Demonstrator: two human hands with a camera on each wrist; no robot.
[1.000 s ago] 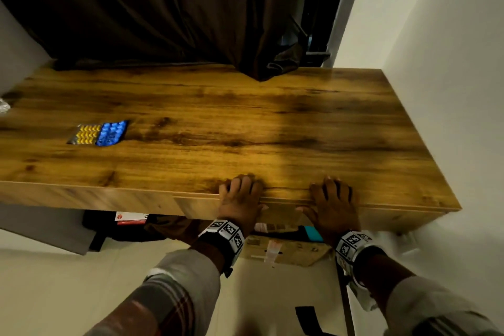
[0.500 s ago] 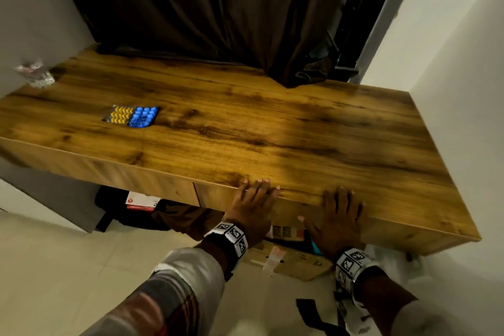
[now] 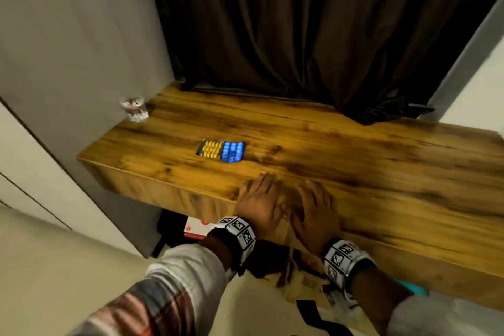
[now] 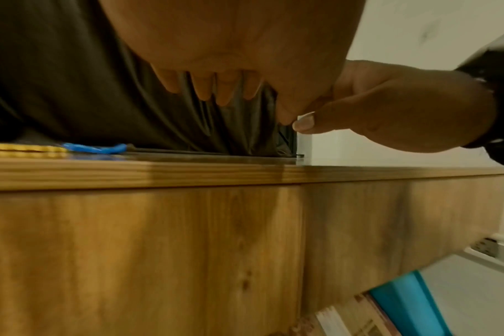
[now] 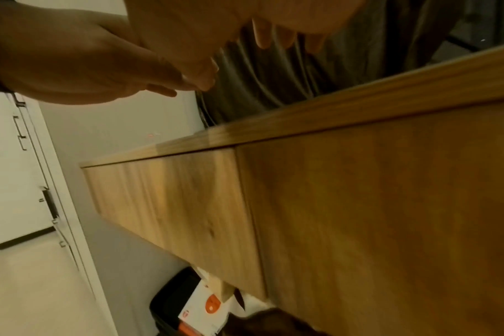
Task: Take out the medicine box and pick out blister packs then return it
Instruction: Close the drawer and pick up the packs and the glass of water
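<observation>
Two blister packs, one yellow and one blue (image 3: pixel 221 151), lie side by side on the wooden desk (image 3: pixel 381 166), left of centre; the left wrist view catches them edge-on (image 4: pixel 92 149). My left hand (image 3: pixel 259 188) and right hand (image 3: pixel 313 199) sit close together over the desk's front edge, fingers straight, thumbs nearly touching, holding nothing. From the left wrist view, my left fingers (image 4: pixel 213 88) hang just above the desktop. Below the edge, two drawer fronts (image 5: pixel 173 204) are flush and closed. No medicine box is in view.
Crumpled clear plastic (image 3: pixel 134 108) lies at the desk's back left corner by the grey wall. A dark curtain (image 3: pixel 300 35) hangs behind the desk. Under the desk are a white-and-red box (image 3: pixel 195 229), a cardboard carton (image 3: pixel 308 278) and a teal object (image 4: pixel 412 302).
Both hands have slid left along the front edge and come closer together, now reaching further over the desktop. The head view has swung left. The blister packs have not moved.
</observation>
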